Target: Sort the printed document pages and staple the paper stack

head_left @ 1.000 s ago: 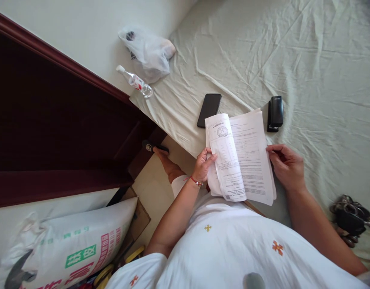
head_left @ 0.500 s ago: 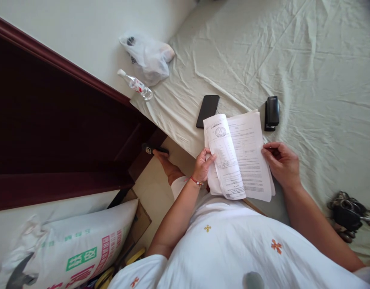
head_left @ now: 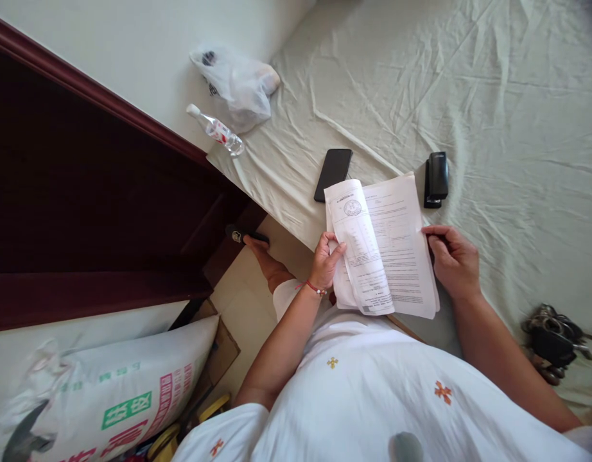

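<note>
Black-printed white papers (head_left: 408, 256), black stapler (head_left: 437, 176), black phone (head_left: 333, 172), grey-green cloth (head_left: 522, 160)

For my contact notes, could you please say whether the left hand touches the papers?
Touching: the head view shows the left hand holding the papers, thumb on top.

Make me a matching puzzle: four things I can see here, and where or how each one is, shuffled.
1. Papers
2. Bottle
3. Phone
4. Keys

A. Lying flat, screen dark
B. Near the right forearm
C. Held in the left hand
D. Beside the plastic bag

Pairs: 1-C, 2-D, 3-A, 4-B
</note>
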The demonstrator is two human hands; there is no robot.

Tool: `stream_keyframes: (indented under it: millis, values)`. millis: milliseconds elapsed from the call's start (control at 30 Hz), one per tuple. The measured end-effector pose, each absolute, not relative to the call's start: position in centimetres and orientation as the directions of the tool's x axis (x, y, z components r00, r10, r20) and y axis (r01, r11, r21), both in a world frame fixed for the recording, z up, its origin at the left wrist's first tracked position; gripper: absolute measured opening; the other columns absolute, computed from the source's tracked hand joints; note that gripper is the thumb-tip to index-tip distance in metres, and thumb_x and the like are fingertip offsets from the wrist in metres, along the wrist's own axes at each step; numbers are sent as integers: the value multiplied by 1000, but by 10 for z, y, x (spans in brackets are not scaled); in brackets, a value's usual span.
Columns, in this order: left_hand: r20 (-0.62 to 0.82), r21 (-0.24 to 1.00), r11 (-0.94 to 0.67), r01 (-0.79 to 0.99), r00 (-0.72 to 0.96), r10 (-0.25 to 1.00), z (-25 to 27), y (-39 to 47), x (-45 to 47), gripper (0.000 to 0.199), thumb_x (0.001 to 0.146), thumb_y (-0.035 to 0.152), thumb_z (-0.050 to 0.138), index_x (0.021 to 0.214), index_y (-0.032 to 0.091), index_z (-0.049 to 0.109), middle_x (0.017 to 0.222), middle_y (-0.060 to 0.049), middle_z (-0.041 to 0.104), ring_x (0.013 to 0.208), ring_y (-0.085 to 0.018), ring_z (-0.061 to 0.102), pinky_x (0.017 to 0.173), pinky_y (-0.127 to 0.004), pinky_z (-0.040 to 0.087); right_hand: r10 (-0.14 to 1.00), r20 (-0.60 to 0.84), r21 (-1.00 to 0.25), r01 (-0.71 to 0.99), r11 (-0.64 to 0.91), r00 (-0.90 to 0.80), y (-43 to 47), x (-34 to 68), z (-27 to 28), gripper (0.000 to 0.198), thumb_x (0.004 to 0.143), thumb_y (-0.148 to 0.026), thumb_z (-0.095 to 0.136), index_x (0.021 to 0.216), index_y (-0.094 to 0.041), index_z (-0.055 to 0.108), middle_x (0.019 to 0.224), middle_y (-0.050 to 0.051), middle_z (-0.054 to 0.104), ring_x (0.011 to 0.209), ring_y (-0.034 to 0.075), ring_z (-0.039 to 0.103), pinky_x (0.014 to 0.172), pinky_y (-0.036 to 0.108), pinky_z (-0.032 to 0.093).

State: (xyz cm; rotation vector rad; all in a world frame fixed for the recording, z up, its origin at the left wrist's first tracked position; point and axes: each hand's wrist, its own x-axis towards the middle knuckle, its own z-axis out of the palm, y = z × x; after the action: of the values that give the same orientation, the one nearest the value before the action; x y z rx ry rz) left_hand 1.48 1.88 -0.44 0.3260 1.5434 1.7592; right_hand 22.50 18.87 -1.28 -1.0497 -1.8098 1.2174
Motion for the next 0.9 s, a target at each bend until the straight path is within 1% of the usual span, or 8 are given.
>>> stream_keyframes:
  millis: [100, 233, 333, 400, 500, 600, 767, 900]
  values:
    - [-250, 955, 54, -291, -697, 672, -7, 19, 15, 54, 74, 54, 91, 94, 24, 51, 93, 3, 61, 85, -13, 57, 81, -25, 49, 858, 163, -946, 171, 277, -488, 189, 225, -13, 22, 95, -20, 60, 96, -29, 80, 103, 4, 79, 94, 21, 72, 86, 38, 55]
    - [-116, 992, 105, -64, -763, 635, -8, 20, 17, 50, 79, 55, 87, 94, 24, 51, 96, 1, 58, 92, -16, 58, 88, -28, 49, 799, 210, -936, 119, 330, -563, 186, 224, -7, 16, 96, -25, 65, 97, -27, 81, 108, 6, 78, 96, 22, 73, 84, 38, 57]
    - [-2, 993, 95, 74, -780, 626, -4, 24, 20, 44, 81, 48, 87, 106, 26, 59, 109, -2, 65, 106, -19, 63, 100, -32, 49, 819, 137, -973, 81, 218, -558, 184, 224, -5, 18, 95, -29, 69, 111, -27, 78, 105, 5, 78, 88, 19, 73, 79, 36, 60]
    - [-2, 989, 111, 98, -742, 671, 2, 29, 24, 33, 86, 43, 83, 110, 26, 69, 116, -4, 72, 113, -22, 65, 107, -35, 48, 822, 75, -994, 21, 105, -565, 183, 224, -5, 29, 93, -32, 74, 122, -29, 74, 106, 4, 78, 85, 19, 73, 79, 35, 62]
    - [-132, 977, 208, 54, -612, 780, 11, 39, 29, 13, 89, 36, 78, 92, 24, 82, 101, -6, 79, 105, -25, 70, 107, -39, 49, 772, 58, -997, -2, 73, -632, 183, 226, -5, 28, 94, -33, 73, 122, -29, 73, 108, 4, 79, 89, 20, 76, 81, 36, 64]
    - [-247, 964, 263, -37, -492, 835, 21, 50, 35, 12, 84, 32, 82, 88, 22, 85, 100, -7, 81, 106, -27, 71, 109, -41, 49, 691, 111, -977, 50, 209, -714, 182, 226, -3, 20, 98, -32, 69, 115, -29, 78, 108, 5, 81, 95, 22, 77, 86, 39, 64]
    - [-354, 927, 245, -285, -444, 823, 31, 58, 44, 39, 80, 58, 86, 88, 20, 82, 93, -5, 78, 97, -24, 69, 101, -38, 52, 557, 242, -925, -16, 379, -795, 182, 224, 0, 27, 99, -29, 67, 122, -33, 81, 136, 7, 76, 119, 25, 75, 100, 44, 62]
    - [-435, 882, 254, -396, -480, 762, 27, 58, 47, 52, 60, 61, 99, 83, 18, 81, 88, -3, 77, 88, -19, 68, 92, -34, 53, 512, 256, -919, -42, 392, -820, 183, 224, 1, 27, 100, -29, 67, 122, -35, 82, 139, 8, 74, 123, 26, 73, 102, 46, 60]
